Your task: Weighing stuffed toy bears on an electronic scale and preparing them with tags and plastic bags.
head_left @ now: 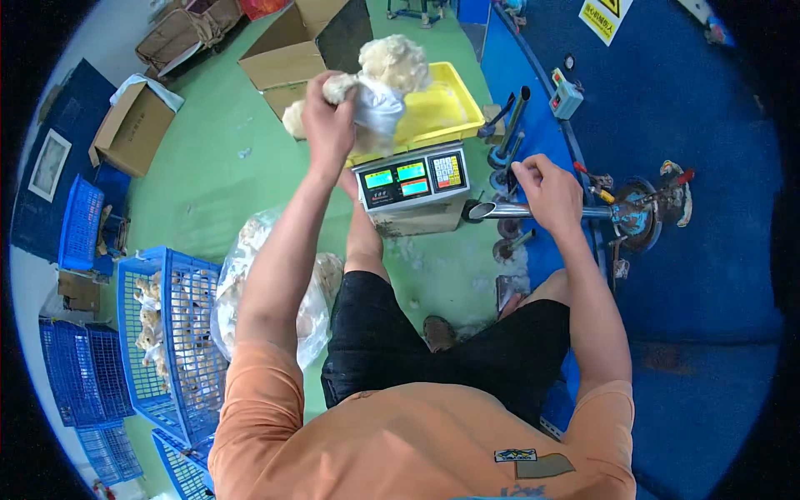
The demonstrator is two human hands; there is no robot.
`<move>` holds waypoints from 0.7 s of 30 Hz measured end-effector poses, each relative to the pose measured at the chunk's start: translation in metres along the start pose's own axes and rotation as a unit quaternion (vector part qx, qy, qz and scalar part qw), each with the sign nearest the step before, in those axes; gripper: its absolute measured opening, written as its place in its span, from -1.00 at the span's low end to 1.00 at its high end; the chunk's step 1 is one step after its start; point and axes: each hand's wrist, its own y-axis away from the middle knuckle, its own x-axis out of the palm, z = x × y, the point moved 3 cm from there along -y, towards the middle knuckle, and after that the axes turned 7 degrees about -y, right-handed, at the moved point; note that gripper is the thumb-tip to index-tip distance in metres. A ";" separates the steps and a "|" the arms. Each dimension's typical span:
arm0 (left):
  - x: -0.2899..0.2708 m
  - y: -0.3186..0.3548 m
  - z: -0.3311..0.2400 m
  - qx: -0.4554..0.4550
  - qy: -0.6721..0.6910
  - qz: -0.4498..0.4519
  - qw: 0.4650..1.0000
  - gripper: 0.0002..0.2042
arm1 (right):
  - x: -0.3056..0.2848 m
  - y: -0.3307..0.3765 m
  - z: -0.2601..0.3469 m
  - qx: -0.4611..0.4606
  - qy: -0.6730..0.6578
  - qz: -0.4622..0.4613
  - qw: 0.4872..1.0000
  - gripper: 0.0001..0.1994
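A cream plush toy with a white cloth part hangs from my left hand, whose fingers are closed round one of its fluffy limbs. I hold it over the yellow tray, which rests on a digital scale with lit displays and a keypad. My right hand is just above a shiny metal nozzle on the blue machine. Its fingers are loosely bent and apart, and nothing shows between them.
Left of my legs, a clear plastic bag of plush pieces sits beside a blue crate with more toys. An open cardboard box stands beyond the tray. The blue machine panel fills my right side, with a small switch box on it.
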 end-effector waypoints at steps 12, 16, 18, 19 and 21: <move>-0.066 0.207 -0.069 -0.294 0.536 0.177 0.772 -0.53 | 0.057 0.087 0.090 0.075 -0.475 0.264 0.836 -0.30; -0.093 0.217 -0.059 -0.217 0.351 0.139 0.900 -0.48 | 0.073 0.121 0.068 0.163 -0.573 0.291 0.749 -0.34; -0.098 0.218 -0.055 -0.195 0.283 0.123 0.931 -0.47 | 0.087 0.134 0.059 0.194 -0.598 0.303 0.716 -0.35; -0.093 0.215 -0.057 -0.138 0.260 0.166 0.941 -0.43 | 0.096 0.141 0.052 0.158 -0.594 0.304 0.728 -0.37; -0.083 0.207 -0.061 -0.018 0.206 0.250 0.946 -0.36 | 0.114 0.150 0.046 0.083 -0.587 0.303 0.746 -0.40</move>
